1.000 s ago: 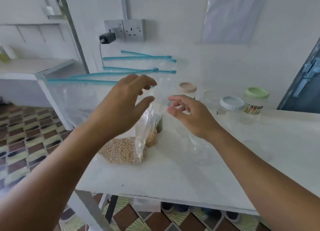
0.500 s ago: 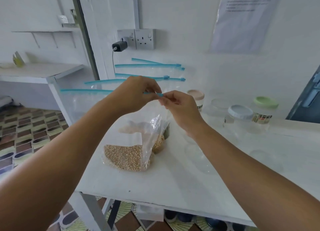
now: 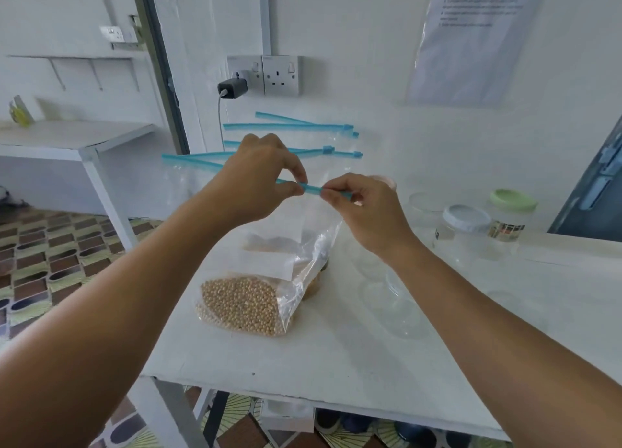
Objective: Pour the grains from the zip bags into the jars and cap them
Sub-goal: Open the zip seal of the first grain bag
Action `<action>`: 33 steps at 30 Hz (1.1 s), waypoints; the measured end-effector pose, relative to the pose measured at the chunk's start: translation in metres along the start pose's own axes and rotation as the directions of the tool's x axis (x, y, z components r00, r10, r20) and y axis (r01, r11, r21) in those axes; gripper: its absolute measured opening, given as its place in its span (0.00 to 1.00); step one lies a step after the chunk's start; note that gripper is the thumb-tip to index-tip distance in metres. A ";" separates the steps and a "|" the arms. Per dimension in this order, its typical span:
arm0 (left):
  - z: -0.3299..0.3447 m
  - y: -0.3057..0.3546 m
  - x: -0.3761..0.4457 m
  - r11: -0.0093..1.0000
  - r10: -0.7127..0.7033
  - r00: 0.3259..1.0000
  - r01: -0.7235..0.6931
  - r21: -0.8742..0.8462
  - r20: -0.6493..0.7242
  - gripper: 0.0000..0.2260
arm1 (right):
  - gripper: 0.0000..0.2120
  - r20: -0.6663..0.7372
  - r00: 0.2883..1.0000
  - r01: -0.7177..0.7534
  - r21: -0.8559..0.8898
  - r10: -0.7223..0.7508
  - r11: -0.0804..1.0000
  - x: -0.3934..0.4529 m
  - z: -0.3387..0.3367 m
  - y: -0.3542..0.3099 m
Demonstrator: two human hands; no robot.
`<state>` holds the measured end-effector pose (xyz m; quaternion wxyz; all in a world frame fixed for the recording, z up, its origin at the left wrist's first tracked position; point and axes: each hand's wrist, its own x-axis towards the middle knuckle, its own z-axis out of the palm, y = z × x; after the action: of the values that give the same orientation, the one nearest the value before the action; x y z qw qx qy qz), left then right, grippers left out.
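at the centre of the frame, both hands hold up a clear plastic zip bag of round tan grains [image 3: 245,304] by its blue zip strip [image 3: 312,188]. the left hand [image 3: 255,181] has its fingers [image 3: 298,170] curled, thumb and forefinger pinching the strip from the left; the right hand [image 3: 365,212] pinches the same strip from the right with thumb and forefinger, the other fingers curled in. the two pinches sit close together, with a short stretch of blue strip showing between them. the bag hangs down from the strip, and its grain-filled bottom rests on the white surface [image 3: 336,356] just below centre. a second clear bag with tan grains [image 3: 269,245] lies behind it, partly hidden.

further back on the surface, above the hands, lie several empty clear zip bags with blue strips [image 3: 289,126]. at the right of the frame stand clear plastic jars: one with a white lid [image 3: 466,217], one with a pale green lid [image 3: 513,200], and an open jar without a lid [image 3: 425,205] to their left. a jar with a pinkish lid [image 3: 387,181] shows just behind the right hand. an uncapped clear jar [image 3: 397,292] stands right of the bag, under the right wrist, hard to make out.

on the wall at upper centre is a white double socket [image 3: 281,75] with a dark charger [image 3: 232,89] plugged in beside it.
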<state>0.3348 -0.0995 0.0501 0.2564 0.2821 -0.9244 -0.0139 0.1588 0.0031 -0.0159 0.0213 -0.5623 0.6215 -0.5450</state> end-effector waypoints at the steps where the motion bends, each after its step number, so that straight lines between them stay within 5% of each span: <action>1: -0.004 -0.007 -0.002 1.000 -0.007 1.000 0.007 0.022 -0.011 0.07 | 0.03 -0.018 1.000 -0.001 -0.004 0.001 1.000 -0.001 -0.002 0.003; 13: -0.041 -0.087 -0.037 0.967 -0.159 0.986 0.166 0.195 -0.051 0.09 | 0.03 -0.033 0.989 -0.148 -0.072 0.146 0.986 -0.017 -0.015 0.044; 17: -0.026 -0.078 -0.046 0.969 -0.162 0.959 0.199 0.146 -0.231 0.11 | 0.04 0.066 0.976 -0.198 -0.129 0.208 0.972 -0.010 -0.018 0.026; 20: -0.015 -0.057 -0.062 0.966 -0.168 0.911 0.229 0.123 -0.378 0.22 | 0.11 0.165 0.975 -0.113 -0.197 0.147 0.974 0.002 -0.019 0.004; 22: -0.008 -0.032 -0.076 0.974 -0.165 0.894 0.214 0.073 -0.416 0.20 | 0.13 0.245 0.958 -0.081 -0.262 0.147 0.962 0.010 -0.016 -0.010; 25: 0.001 -0.003 -0.088 0.931 -0.343 0.933 0.323 -0.170 -0.110 0.20 | 0.09 0.375 0.905 -0.055 -0.363 0.200 0.930 0.016 -0.010 -0.023; 28: 0.007 0.009 -0.080 0.659 -0.516 0.816 0.572 -0.488 0.260 0.29 | 0.08 0.456 0.868 -0.083 -0.260 0.198 0.962 0.014 -0.005 -0.026; 31: 0.013 0.006 -0.065 0.496 -0.613 0.749 0.614 -0.614 0.253 0.28 | 0.07 0.465 0.865 -0.124 -0.167 0.189 0.978 0.008 -0.005 -0.028; 33: 0.014 0.005 -0.054 0.485 -0.630 0.744 0.601 -0.636 0.223 0.25 | 0.07 0.483 0.856 -0.133 -0.139 0.184 0.981 0.001 -0.008 -0.031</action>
<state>0.3633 -0.0688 0.0134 0.3360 0.4810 -0.6853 -0.4314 0.1743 0.0142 0.0095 0.1957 -0.6300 0.6662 -0.3479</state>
